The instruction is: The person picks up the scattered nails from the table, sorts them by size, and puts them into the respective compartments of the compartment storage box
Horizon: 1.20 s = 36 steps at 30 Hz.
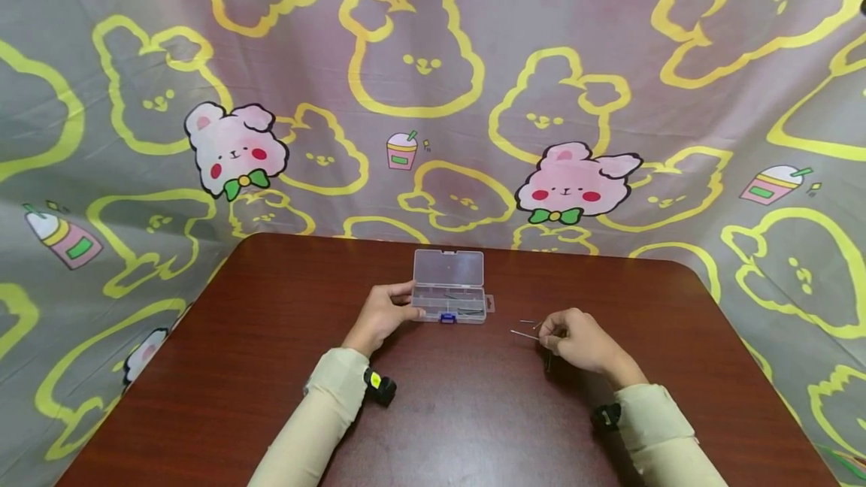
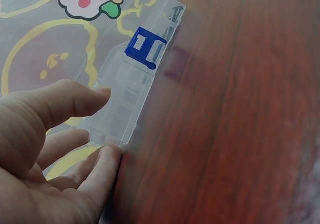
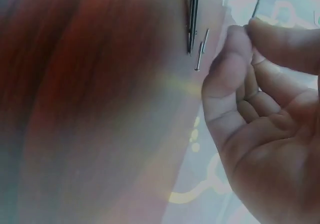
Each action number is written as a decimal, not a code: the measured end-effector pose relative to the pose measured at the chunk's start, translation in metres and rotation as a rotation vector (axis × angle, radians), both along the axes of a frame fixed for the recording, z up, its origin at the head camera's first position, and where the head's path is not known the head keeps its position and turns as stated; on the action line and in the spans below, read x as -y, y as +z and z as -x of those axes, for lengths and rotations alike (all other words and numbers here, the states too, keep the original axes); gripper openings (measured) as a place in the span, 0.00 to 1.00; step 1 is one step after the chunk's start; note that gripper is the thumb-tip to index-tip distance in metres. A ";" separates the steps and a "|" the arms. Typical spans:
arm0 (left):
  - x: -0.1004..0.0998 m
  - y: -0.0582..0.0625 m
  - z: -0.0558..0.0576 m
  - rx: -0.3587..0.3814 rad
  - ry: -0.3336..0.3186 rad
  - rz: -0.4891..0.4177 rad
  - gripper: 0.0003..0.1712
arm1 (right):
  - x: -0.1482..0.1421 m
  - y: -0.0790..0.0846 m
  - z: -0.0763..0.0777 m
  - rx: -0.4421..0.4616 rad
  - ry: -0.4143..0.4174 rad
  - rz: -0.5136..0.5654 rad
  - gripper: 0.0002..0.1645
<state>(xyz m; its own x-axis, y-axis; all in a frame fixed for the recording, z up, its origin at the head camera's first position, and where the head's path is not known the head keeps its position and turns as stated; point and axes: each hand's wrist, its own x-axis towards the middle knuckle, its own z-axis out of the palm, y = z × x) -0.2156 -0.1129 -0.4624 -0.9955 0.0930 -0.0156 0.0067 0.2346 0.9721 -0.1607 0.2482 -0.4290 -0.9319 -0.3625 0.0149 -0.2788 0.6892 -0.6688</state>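
On the table stands a clear plastic compartment box point(image 1: 438, 305) with a blue latch point(image 2: 146, 47), its lid point(image 1: 449, 269) raised at the back. My left hand point(image 1: 384, 314) holds the box by its left end, thumb at the front and fingers round the end and back. Several dark nails point(image 1: 470, 312) lie in the right-hand part of the box. To the right of the box, my right hand point(image 1: 580, 338) pinches a thin metal nail point(image 3: 258, 2) between thumb and forefinger, its far end pointing toward the box. Small loose nails point(image 3: 199, 56) lie on the table beside this hand.
Longer dark metal pieces point(image 3: 194, 18) lie under and near the right hand. The brown wooden table point(image 1: 460, 412) ends at a patterned curtain point(image 1: 419, 58) at the back. A clear hanging tab point(image 1: 490, 303) sticks out from the box's right end.
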 end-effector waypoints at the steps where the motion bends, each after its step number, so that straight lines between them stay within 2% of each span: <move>1: 0.000 0.000 0.000 0.004 0.001 -0.001 0.37 | -0.001 -0.001 0.001 0.026 -0.004 0.041 0.06; 6: 0.000 -0.001 0.001 0.009 0.001 -0.002 0.37 | -0.006 -0.004 0.003 0.111 -0.012 0.178 0.07; 13: 0.000 0.001 0.000 0.004 -0.005 -0.001 0.37 | -0.004 -0.005 0.004 0.145 -0.045 0.214 0.09; 24: 0.001 0.000 0.001 0.012 -0.012 -0.013 0.37 | 0.010 -0.006 0.010 0.091 -0.110 0.219 0.09; 36: 0.000 0.001 0.001 0.004 -0.015 0.001 0.37 | 0.027 -0.002 0.018 0.178 -0.114 0.371 0.10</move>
